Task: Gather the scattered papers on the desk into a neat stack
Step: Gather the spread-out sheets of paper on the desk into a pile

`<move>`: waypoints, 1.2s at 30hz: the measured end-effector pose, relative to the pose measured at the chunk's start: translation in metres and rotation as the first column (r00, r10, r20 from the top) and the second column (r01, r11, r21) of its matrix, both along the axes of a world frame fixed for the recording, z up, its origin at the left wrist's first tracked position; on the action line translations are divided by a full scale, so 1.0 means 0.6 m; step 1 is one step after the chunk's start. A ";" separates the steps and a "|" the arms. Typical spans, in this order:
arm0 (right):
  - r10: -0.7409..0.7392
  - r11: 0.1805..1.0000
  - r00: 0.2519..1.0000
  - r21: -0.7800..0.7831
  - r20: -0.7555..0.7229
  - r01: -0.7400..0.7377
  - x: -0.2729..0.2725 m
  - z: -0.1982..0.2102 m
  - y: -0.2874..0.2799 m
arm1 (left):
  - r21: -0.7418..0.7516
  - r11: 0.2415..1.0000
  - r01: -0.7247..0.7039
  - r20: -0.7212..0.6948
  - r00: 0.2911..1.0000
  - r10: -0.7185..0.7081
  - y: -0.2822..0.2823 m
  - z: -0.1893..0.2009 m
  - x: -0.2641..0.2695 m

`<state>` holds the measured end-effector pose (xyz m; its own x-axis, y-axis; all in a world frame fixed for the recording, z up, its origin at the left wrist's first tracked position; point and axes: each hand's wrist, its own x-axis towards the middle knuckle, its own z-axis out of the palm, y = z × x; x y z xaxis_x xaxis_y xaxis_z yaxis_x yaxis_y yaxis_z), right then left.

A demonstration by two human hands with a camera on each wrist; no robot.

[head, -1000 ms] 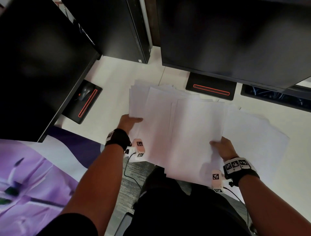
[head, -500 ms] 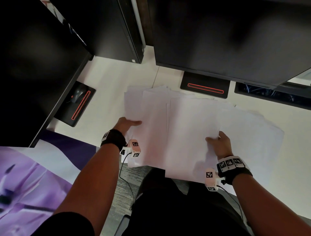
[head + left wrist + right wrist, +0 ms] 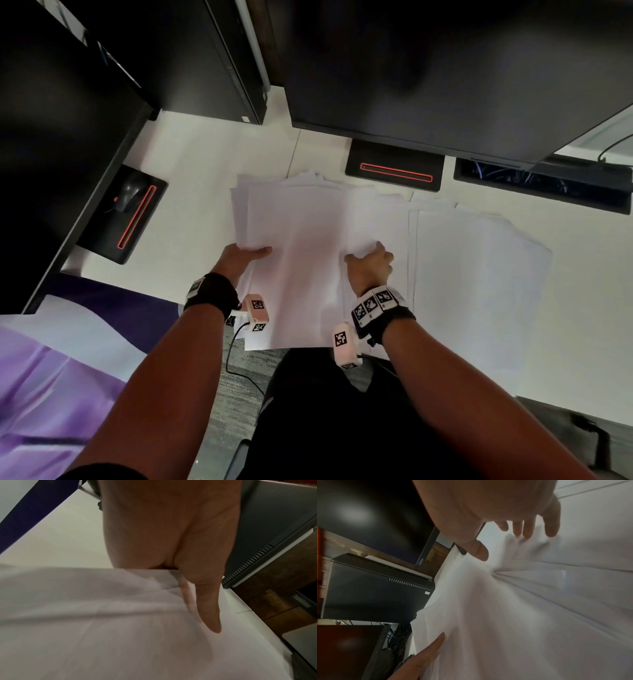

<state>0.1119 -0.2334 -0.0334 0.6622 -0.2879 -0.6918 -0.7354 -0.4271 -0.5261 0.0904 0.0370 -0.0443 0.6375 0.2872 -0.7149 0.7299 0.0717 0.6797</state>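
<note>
A loose pile of white papers (image 3: 301, 236) lies mid-desk, its near edge hanging over the desk front. More sheets (image 3: 479, 274) fan out to the right. My left hand (image 3: 245, 257) holds the pile's left edge. Its thumb (image 3: 209, 608) lies on top, and the fingers are hidden beneath the papers (image 3: 120, 628). My right hand (image 3: 371, 265) rests on the pile's right part. In the right wrist view its fingertips (image 3: 551, 524) press down on the wrinkling paper (image 3: 522, 601), with the thumb held just above it.
Dark monitors overhang the white desk (image 3: 191, 178). Their black bases with red lines sit at back right (image 3: 394, 169) and at left (image 3: 126, 219), the left one with a mouse (image 3: 128, 195) on it. A computer tower (image 3: 191, 51) stands behind. A purple sheet (image 3: 51, 377) lies lower left.
My right hand has slid left across the desk, drawing sheets onto the left pile. The left hand has kept its hold on the pile's left edge.
</note>
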 end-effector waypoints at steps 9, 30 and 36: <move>0.255 0.940 0.966 0.245 -0.040 -0.238 0.002 -0.013 0.027 | 0.011 1.000 0.007 -0.009 1.000 -0.007 -0.008 -0.002 -0.004; -0.207 0.892 0.969 -0.433 -0.134 0.131 -0.037 -0.020 -0.361 | 0.117 0.993 -0.022 -0.024 0.999 0.025 -0.043 0.036 -0.011; -0.063 0.871 0.991 -0.491 -0.121 -0.005 -0.055 -0.030 -0.291 | 0.125 0.991 -0.038 -0.015 0.999 0.040 -0.057 0.050 -0.014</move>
<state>0.0791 -0.4082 -0.0517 0.5626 -0.6294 -0.5360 -0.7985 -0.5817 -0.1551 0.0822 0.0029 -0.0145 0.6118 0.3992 -0.6829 0.7400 0.0162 0.6724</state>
